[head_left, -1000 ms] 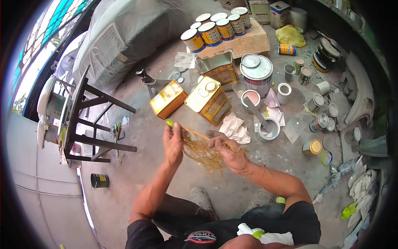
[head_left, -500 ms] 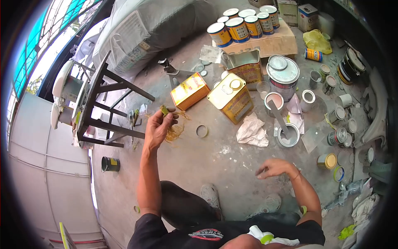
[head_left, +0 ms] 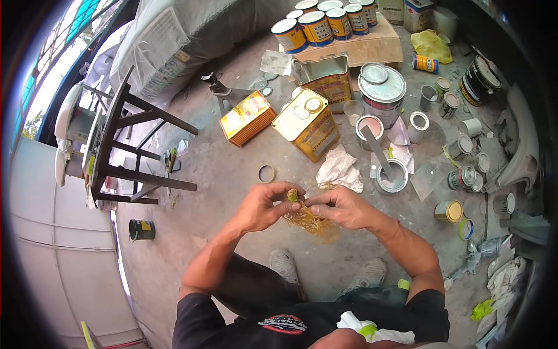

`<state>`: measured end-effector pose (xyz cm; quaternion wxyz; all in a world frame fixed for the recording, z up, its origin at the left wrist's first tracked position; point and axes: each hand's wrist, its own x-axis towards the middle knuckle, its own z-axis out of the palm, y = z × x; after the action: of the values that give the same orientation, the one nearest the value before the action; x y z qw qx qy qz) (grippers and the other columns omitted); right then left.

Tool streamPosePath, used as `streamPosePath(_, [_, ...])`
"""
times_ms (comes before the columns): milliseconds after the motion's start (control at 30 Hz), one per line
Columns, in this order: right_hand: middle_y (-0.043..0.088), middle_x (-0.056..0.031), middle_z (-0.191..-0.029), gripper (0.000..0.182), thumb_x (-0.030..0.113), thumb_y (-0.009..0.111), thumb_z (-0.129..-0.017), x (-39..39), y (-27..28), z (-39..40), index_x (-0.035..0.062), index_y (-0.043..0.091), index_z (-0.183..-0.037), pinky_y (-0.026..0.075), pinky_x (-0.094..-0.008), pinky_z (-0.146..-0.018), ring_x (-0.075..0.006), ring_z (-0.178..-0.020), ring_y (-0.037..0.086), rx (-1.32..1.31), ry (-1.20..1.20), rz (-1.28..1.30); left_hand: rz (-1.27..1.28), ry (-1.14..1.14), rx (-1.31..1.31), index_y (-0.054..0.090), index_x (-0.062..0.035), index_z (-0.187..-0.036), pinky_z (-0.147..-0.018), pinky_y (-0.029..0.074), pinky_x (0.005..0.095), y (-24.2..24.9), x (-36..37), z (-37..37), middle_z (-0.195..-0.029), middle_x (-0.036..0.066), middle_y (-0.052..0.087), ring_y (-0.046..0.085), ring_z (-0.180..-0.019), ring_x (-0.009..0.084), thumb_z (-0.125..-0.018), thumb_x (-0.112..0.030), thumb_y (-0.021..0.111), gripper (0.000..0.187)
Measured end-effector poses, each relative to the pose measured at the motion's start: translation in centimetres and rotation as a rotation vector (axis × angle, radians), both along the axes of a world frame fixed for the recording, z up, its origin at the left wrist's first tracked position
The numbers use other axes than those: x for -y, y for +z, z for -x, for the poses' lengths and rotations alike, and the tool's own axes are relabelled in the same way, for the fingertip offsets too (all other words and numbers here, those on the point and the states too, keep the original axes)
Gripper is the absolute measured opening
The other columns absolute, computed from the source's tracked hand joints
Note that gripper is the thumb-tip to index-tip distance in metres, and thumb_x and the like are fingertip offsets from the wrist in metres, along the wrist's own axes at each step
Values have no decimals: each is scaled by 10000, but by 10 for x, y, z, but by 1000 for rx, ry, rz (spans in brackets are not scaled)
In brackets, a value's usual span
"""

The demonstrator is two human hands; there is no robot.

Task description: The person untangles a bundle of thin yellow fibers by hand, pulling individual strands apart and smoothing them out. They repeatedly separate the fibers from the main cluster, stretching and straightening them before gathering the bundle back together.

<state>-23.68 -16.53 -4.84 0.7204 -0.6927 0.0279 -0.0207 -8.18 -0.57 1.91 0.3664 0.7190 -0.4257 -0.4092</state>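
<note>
Centre frame: your left hand (head_left: 261,207) pinches the netting (head_left: 317,228) by its bunched green end (head_left: 292,195), presumably to steady it; the rest hangs loose below. Just right, your right hand (head_left: 342,208) pinches its upper part, apparently for tension.

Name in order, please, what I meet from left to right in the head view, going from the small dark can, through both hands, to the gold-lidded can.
Small dark can, left hand, tangled yellow strands, right hand, gold-lidded can.

Hands (head_left: 264,207) close together, pinching, arms (head_left: 410,253) bent
</note>
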Motion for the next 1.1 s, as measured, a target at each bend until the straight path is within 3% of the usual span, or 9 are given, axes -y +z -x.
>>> streamPosePath(233, [677, -47, -884, 262, 164, 703, -862, -7, -12, -3, -14, 685, -1054, 461, -264, -653, -79, -757, 577, -44, 12, -216, 188, -132, 437, 688, -36, -1049, -763, 519, 297, 1, 9, 9, -864, 49, 725, 638, -860, 81, -826, -109, 734, 239])
streamPosePath(333, [648, -57, -822, 225, 128, 731, -815, -15, -15, -4, -10, 683, -987, 455, -272, -601, -98, -674, 570, 12, -265, -14, 104, 66, 261, 658, -27, -1052, -738, 499, 284, -6, 10, 12, -867, 31, 697, 614, -819, 89, -873, -141, 699, 216])
streamPosePath(400, [623, -66, -778, 183, 101, 734, -796, -25, -17, -7, -10, 680, -930, 451, -278, -580, -118, -632, 567, 56, -437, 217, 83, 169, -201, 605, -26, -1040, -704, 465, 251, -23, 9, 5, -870, 4, 637, 562, -778, 77, -925, -167, 646, 186])
streamPosePath(500, [556, -98, -715, 153, 125, 706, -807, -39, -23, -9, -10, 636, -824, 436, -292, -569, -177, -604, 560, 239, -593, 442, 199, 382, -235, 557, -6, -1037, -653, 430, 226, -48, 22, 6, -853, -15, 578, 504, -746, 54, -952, -149, 601, 172])
streamPosePath(567, [547, -110, -739, 219, 201, 692, -813, -32, -25, -14, 5, 612, -758, 439, -379, -565, -289, -626, 578, 179, -509, 403, 185, 447, -149, 565, -3, -996, -638, 420, 226, -57, 29, 1, -827, -13, 579, 489, -724, 52, -953, -147, 598, 154])
streamPosePath(700, [591, -168, -671, 245, 225, 615, -819, -39, -22, 5, -8, 613, -746, 440, -405, -576, -329, -599, 564, -90, 8, 43, 427, 763, 167, 568, -2, -963, -581, 385, 215, -61, 29, -64, -766, -7, 575, 470, -670, 51, -962, -149, 586, 148])
streamPosePath(800, [605, -211, -680, 259, 245, 580, -804, -73, -45, 41, -3, 638, -757, 457, -457, -606, -376, -628, 589, -43, 359, 250, 671, 1115, 364, 569, -8, -944, -562, 414, 229, -34, -20, -173, -753, 11, 592, 503, -630, 73, -972, -162, 570, 157])
streamPosePath(933, [622, -217, -736, 268, 263, 577, -835, -41, -61, 40, 12, 668, -820, 475, -488, -645, -403, -700, 618, -150, 515, 634, 380, 785, 238, 564, -4, -936, -599, 473, 243, -14, -41, -143, -797, 34, 627, 579, -685, 82, -928, -131, 640, 148])
streamPosePath(1100, [674, -177, -863, 216, 216, 683, -846, -19, -15, -6, 12, 679, -917, 507, -395, -679, -337, -771, 654, 62, -70, 372, 178, 553, 56, 538, -8, -1025, -657, 532, 266, 4, -16, -89, -853, 53, 633, 636, -798, 126, -909, -155, 672, 231])
